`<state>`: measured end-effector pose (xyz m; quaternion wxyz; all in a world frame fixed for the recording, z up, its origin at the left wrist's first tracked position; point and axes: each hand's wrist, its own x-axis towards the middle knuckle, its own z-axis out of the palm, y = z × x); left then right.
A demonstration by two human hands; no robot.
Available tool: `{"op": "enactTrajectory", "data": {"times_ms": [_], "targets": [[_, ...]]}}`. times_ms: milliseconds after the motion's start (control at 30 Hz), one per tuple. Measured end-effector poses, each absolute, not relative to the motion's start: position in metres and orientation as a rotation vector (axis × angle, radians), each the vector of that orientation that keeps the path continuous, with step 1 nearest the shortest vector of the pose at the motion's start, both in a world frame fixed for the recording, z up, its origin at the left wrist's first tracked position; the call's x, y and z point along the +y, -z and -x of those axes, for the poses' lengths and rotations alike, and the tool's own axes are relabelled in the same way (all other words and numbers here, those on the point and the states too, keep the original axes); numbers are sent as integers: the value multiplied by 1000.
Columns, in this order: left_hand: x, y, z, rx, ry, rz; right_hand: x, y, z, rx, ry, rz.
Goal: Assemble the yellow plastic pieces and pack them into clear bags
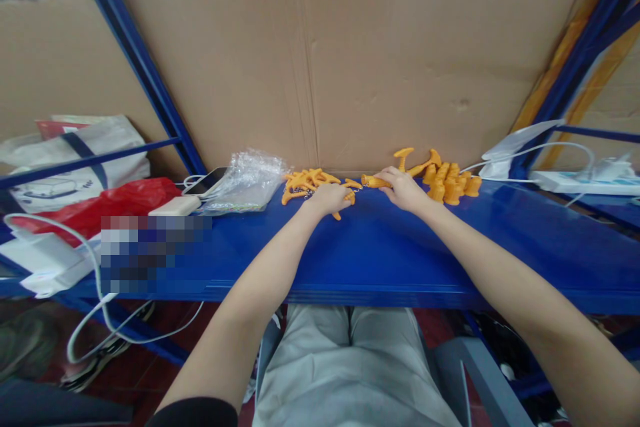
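Observation:
My left hand [330,197] is closed around a small curved orange plastic piece [337,216], whose ends stick out past the fingers. Behind and beside that hand lies a pile of similar orange hooked pieces [305,180] with small metal chains among them. My right hand [404,188] grips an orange cylindrical handle [375,181] that points left, toward the left hand; the two hands are apart. Just beyond the right hand lie orange T-shaped pieces [425,163]. To its right several short orange cylinders with flared bases [451,190] stand grouped together.
A clear plastic bag [247,183] and a phone [206,181] lie left on the blue shelf [370,260]. Further left are a red bag [115,203], a white adapter [175,208] and cables. Cardboard [400,53] walls the back. A power strip [585,181] sits at right.

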<state>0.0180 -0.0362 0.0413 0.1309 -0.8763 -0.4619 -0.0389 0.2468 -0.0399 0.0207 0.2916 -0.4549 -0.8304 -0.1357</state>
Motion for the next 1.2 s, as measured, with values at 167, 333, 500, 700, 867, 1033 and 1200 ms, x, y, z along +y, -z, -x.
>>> {"op": "enactTrajectory", "data": {"times_ms": [167,333,500,700,867,1033,1200], "targets": [[-38,-40,-20,-1259,163,2563,-43,-19,-239,-2279,351,1156],[-46,-40,-24,-1200,401,2417,-46,-15,-228,-2282,329,1144],[-47,-44,-23,-1448,610,2316,-41,-12,-231,-2223,234,1102],[-46,-44,-26,-1685,654,2314,-38,-10,-232,-2193,173,1048],[-43,-41,-27,-1765,744,2265,-37,-10,-232,-2188,171,1045],[-35,-40,-23,-1709,796,2349,-37,-9,-234,-2186,173,1058],[-23,-35,-11,-1549,830,2555,-35,-8,-239,-2177,172,1083]]}}
